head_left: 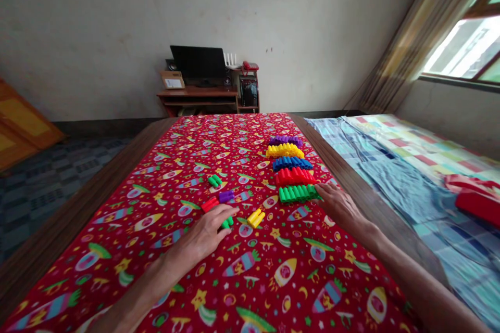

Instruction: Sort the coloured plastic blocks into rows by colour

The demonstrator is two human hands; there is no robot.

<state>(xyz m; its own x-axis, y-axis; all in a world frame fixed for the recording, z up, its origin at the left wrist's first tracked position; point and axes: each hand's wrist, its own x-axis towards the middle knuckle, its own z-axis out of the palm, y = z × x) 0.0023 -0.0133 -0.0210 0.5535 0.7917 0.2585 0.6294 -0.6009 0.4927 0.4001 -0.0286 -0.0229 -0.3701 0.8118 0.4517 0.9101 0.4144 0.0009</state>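
My left hand (214, 225) hovers low over the cloth, its fingers and thumb apart around a small green block piece (227, 222). I cannot tell whether it touches that piece. Just beyond the fingers lie a red block piece (210, 204) and a purple block piece (226, 196). Yellow block pieces (256, 218) sit to the right of this hand, and another green block piece (214, 180) is farther back. My right hand (336, 202) has its fingers stretched out at the right end of a row of green blocks (298, 194).
Behind the green row stand rows of red (296, 176), blue (292, 163), yellow (285, 150) and purple blocks (286, 141). A red patterned cloth (242, 265) covers the table. A bed (386, 182) adjoins on the right; a desk with a monitor (198, 65) stands beyond.
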